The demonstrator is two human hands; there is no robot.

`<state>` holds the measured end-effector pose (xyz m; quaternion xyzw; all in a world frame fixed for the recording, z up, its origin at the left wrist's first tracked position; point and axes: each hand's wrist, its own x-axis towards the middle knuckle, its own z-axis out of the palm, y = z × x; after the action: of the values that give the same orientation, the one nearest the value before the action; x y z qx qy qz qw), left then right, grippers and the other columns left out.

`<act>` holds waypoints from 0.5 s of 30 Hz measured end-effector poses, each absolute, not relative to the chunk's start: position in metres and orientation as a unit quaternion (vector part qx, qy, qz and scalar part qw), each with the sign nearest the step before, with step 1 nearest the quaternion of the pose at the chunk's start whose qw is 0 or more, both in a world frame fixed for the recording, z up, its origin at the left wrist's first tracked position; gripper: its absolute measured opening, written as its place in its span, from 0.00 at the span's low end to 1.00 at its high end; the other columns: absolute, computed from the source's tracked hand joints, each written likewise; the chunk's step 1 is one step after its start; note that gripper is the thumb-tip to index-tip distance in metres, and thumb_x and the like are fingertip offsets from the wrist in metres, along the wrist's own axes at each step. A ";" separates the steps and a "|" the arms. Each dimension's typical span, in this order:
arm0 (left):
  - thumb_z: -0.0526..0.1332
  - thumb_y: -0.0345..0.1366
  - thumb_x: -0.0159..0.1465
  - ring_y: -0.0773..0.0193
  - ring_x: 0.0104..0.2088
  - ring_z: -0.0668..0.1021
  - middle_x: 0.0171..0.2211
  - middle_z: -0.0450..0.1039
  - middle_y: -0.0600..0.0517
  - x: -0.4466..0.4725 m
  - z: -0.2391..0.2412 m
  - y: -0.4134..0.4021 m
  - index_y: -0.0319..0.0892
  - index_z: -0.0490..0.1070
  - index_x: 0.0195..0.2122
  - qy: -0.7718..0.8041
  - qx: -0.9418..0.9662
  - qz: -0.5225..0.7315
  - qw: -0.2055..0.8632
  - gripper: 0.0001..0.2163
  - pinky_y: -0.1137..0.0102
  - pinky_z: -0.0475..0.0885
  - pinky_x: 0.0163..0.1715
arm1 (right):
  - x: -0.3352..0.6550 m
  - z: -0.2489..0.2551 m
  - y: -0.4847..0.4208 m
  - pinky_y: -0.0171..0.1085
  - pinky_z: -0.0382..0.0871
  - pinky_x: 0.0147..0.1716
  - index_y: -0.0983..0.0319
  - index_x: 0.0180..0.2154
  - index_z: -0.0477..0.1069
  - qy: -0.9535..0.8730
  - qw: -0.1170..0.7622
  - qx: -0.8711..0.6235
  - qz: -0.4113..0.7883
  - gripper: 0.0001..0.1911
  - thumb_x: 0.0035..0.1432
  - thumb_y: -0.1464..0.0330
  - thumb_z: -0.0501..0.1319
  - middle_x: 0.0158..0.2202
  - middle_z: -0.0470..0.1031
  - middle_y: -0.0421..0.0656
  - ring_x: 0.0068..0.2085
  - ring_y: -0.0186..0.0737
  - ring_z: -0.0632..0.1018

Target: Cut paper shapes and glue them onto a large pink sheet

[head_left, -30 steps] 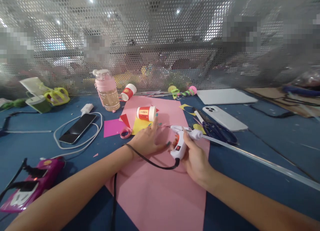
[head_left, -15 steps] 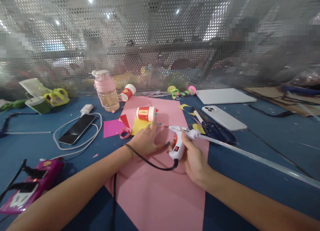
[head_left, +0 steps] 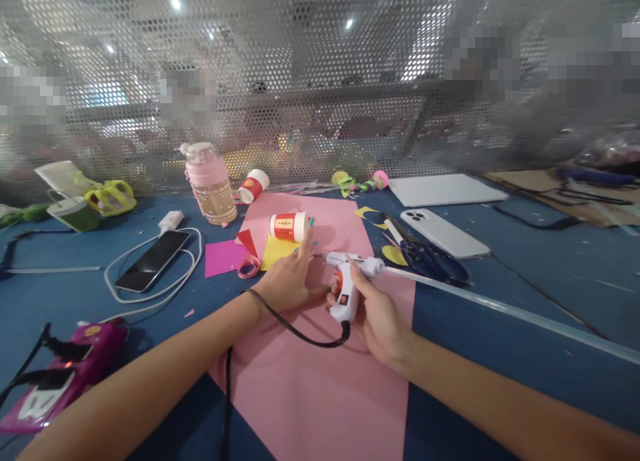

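My right hand (head_left: 380, 312) is wrapped round a white hot glue gun (head_left: 346, 289), whose nozzle points left, close to my left hand (head_left: 290, 278). A long clear glue stick (head_left: 480, 304) sticks out of the gun's rear. With fingers apart, my left hand rests low over the pink sheet (head_left: 323, 388), one finger raised beside a red and white paper cup (head_left: 289, 226) lying on its side. Under that cup is a yellow paper piece (head_left: 276, 253); whether my fingertips press on it is hidden. The gun's black cord (head_left: 300, 333) loops across my left wrist.
Left are a pink bottle (head_left: 209, 184), a black phone (head_left: 153, 261), a purple power strip (head_left: 67, 374) and magenta paper (head_left: 224, 257). Scissors (head_left: 435, 261), a white phone (head_left: 444, 233) and a white flat slab (head_left: 445, 190) lie right. A perforated metal screen (head_left: 310, 101) stands behind.
My right hand and the glue gun have moved slightly left, bringing the nozzle nearer my left hand. The whole view has shifted a little; the left hand stays by the cup.
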<state>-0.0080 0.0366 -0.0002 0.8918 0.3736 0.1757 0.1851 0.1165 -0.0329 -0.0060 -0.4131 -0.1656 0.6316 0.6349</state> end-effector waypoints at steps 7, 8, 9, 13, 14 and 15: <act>0.61 0.44 0.54 0.45 0.53 0.70 0.55 0.63 0.35 -0.008 -0.002 0.039 0.40 0.26 0.63 0.378 0.887 0.179 0.197 0.47 0.54 0.66 0.48 | 0.114 -0.004 -0.033 0.33 0.62 0.19 0.60 0.28 0.63 -0.158 0.621 -0.417 0.645 0.24 0.32 0.56 0.70 0.17 0.66 0.33 0.22 0.34 0.72; 0.61 0.43 0.54 0.45 0.53 0.70 0.55 0.63 0.35 -0.008 -0.001 0.039 0.39 0.26 0.63 0.377 0.887 0.179 0.197 0.47 0.54 0.67 0.48 | 0.114 -0.004 -0.032 0.33 0.62 0.19 0.60 0.28 0.63 -0.158 0.621 -0.415 0.645 0.24 0.31 0.56 0.70 0.17 0.66 0.32 0.22 0.35 0.72; 0.61 0.43 0.54 0.46 0.53 0.70 0.56 0.63 0.35 -0.008 0.000 0.039 0.39 0.26 0.63 0.377 0.887 0.178 0.197 0.47 0.54 0.66 0.48 | 0.114 -0.004 -0.032 0.33 0.62 0.19 0.60 0.28 0.63 -0.158 0.621 -0.413 0.647 0.25 0.30 0.56 0.70 0.17 0.66 0.32 0.22 0.35 0.72; 0.61 0.43 0.55 0.46 0.53 0.70 0.56 0.62 0.36 -0.008 0.003 0.036 0.39 0.27 0.64 0.379 0.888 0.174 0.194 0.46 0.55 0.66 0.49 | 0.114 -0.004 -0.032 0.33 0.61 0.18 0.60 0.27 0.64 -0.157 0.615 -0.404 0.659 0.25 0.27 0.57 0.71 0.17 0.66 0.33 0.20 0.32 0.68; 0.61 0.43 0.55 0.46 0.52 0.70 0.56 0.62 0.36 -0.008 0.003 0.036 0.39 0.28 0.64 0.380 0.888 0.173 0.192 0.46 0.55 0.66 0.49 | 0.114 -0.003 -0.032 0.33 0.61 0.18 0.60 0.27 0.64 -0.158 0.612 -0.402 0.662 0.25 0.27 0.57 0.72 0.17 0.66 0.33 0.19 0.31 0.67; 0.61 0.43 0.55 0.46 0.52 0.71 0.56 0.63 0.36 -0.008 0.002 0.036 0.39 0.28 0.64 0.380 0.888 0.173 0.190 0.45 0.55 0.66 0.48 | 0.114 -0.003 -0.033 0.33 0.61 0.18 0.61 0.27 0.64 -0.158 0.611 -0.401 0.664 0.25 0.26 0.57 0.72 0.17 0.66 0.33 0.19 0.30 0.66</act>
<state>-0.0080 0.0362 0.0023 0.8884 0.3804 0.1730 0.1899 0.1137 -0.0325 -0.0032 -0.4013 -0.1584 0.6641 0.6106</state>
